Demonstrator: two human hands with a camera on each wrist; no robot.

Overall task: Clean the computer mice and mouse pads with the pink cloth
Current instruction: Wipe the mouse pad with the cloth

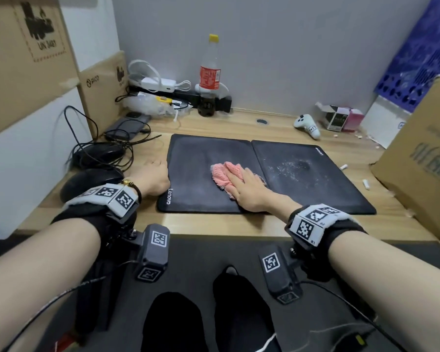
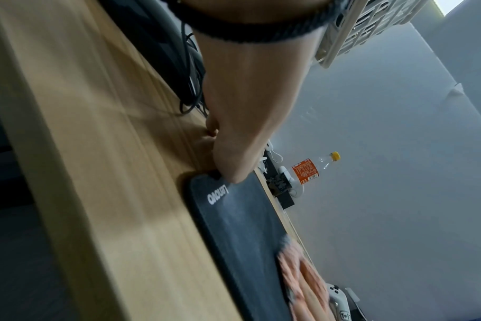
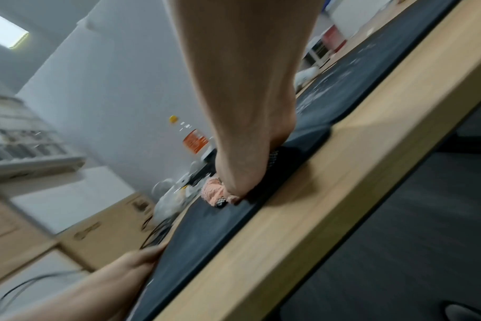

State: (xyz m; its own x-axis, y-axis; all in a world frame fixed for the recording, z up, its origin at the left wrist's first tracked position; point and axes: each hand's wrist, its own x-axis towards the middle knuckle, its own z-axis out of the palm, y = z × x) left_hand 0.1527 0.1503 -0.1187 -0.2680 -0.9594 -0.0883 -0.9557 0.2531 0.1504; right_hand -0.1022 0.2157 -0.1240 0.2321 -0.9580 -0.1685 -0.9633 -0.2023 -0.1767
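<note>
Two black Lenovo mouse pads lie side by side on the wooden desk (image 1: 214,224). The left pad (image 1: 191,163) (image 2: 242,217) (image 3: 206,234) has the pink cloth (image 1: 221,171) (image 3: 212,191) on its right half. My right hand (image 1: 247,189) (image 3: 242,152) lies flat on the cloth and presses it down. My left hand (image 1: 154,177) (image 2: 234,141) rests at this pad's left edge, its thumb on the near corner. White dust speckles the right pad (image 1: 315,184). Two black mice (image 1: 101,152) (image 1: 87,182) sit left of the pads, among cables.
A soda bottle (image 1: 210,74), chargers and a power strip (image 1: 188,96) stand at the back wall. A white game controller (image 1: 306,125) and small boxes (image 1: 339,118) lie back right. Cardboard boxes flank the desk left (image 1: 23,47) and right (image 1: 422,161).
</note>
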